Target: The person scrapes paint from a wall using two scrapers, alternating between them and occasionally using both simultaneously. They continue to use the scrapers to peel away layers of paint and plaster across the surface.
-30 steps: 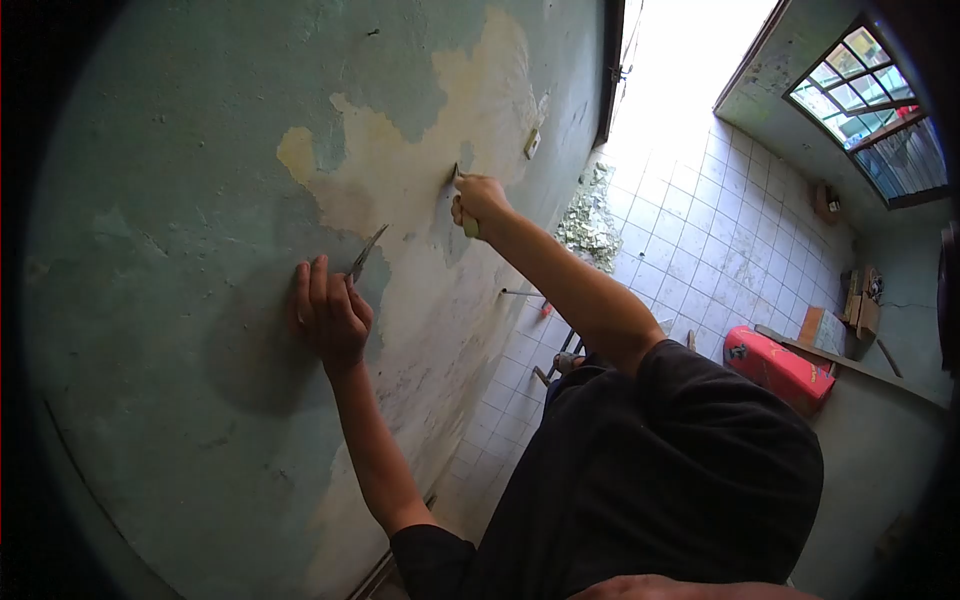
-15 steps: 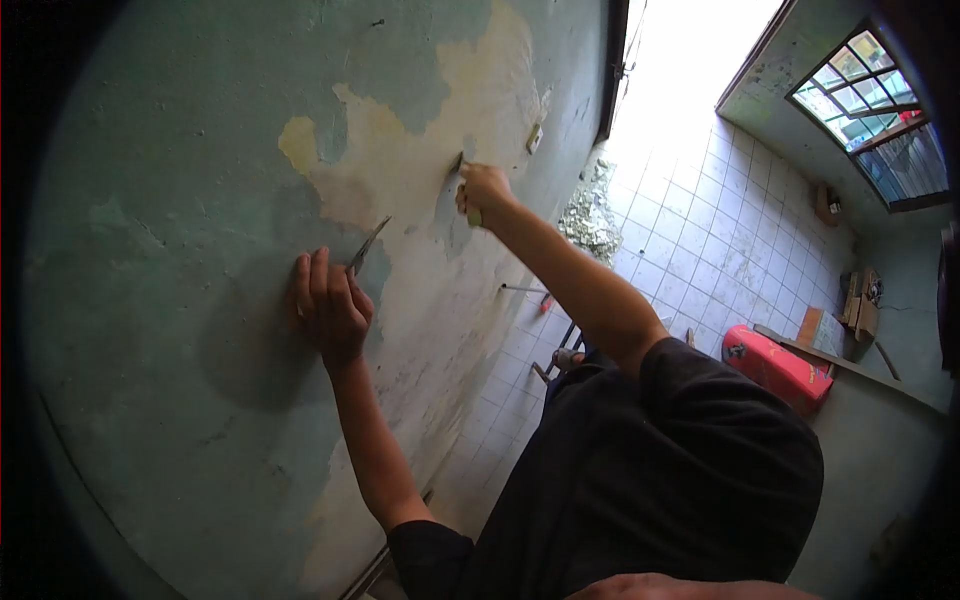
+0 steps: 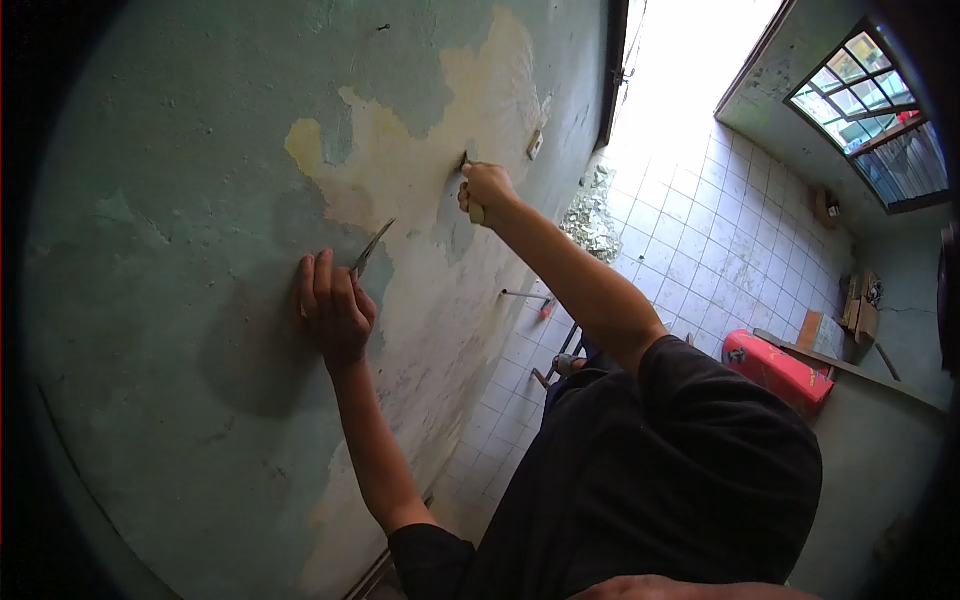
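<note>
My left hand [image 3: 338, 308] rests against the wall [image 3: 250, 200], back of the hand towards me. Between its thumb and index finger a thin grey blade [image 3: 376, 245] sticks out, slanting up to the right; the hand hides the rest of it. Farther right, my right hand [image 3: 487, 192] is closed round a scraper [image 3: 477, 213] with a pale yellow-green handle end. Its small dark blade touches or nearly touches the wall, beside a patch where the green paint [image 3: 455, 228] remains. Around both hands, cream and yellowish plaster [image 3: 405, 165] shows through the peeled green paint.
Paint flakes [image 3: 595, 220] lie heaped on the white tiled floor [image 3: 680, 215] by the bright doorway. A light switch [image 3: 536, 145] and a nail [image 3: 383, 27] are on the wall. A red-handled tool [image 3: 545, 311], a red container [image 3: 775, 370] and cardboard boxes [image 3: 860, 303] are farther right.
The view has shifted very slightly. Both hands keep nearly the same places on the wall, each with the same tool.
</note>
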Tool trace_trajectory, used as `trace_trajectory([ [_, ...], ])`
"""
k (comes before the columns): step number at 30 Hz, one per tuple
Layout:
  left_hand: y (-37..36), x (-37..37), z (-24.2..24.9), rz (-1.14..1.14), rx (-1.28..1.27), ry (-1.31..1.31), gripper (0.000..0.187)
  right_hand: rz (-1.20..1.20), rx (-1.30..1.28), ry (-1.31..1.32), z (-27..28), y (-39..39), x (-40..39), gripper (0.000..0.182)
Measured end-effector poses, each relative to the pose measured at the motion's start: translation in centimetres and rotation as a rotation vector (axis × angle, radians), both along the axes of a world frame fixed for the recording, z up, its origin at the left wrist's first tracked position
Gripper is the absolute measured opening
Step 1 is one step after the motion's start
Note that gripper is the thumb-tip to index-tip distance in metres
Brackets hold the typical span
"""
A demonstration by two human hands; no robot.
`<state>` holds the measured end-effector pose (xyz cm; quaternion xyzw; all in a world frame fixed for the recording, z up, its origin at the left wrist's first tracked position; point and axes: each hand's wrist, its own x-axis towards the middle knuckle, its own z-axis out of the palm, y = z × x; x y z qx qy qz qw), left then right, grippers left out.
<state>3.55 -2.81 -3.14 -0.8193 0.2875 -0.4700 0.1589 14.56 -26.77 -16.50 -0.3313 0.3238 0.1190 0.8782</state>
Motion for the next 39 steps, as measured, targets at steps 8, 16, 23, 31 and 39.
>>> trace_trajectory([
  [8,0.4,-0.1,-0.5,0.011,-0.001,-0.002,0.016,0.064,-0.072,-0.092,0.8,-0.1,-1.3,0.010],
  [16,0.3,-0.5,-0.5,0.022,-0.009,0.018,0.015,0.005,-0.069,-0.034,-2.0,-0.3,1.1,0.014],
  [23,0.2,-0.3,-0.3,0.036,0.007,0.006,0.017,0.004,-0.039,-0.032,-0.7,-0.8,1.1,0.015],
  [31,0.4,-0.1,-0.2,0.010,-0.002,0.001,0.018,0.013,-0.138,-0.036,-1.4,-1.3,2.2,0.019],
  [39,0.3,0.2,-0.6,0.019,-0.001,0.000,0.017,0.057,-0.100,-0.110,-2.6,-1.5,1.5,0.023],
])
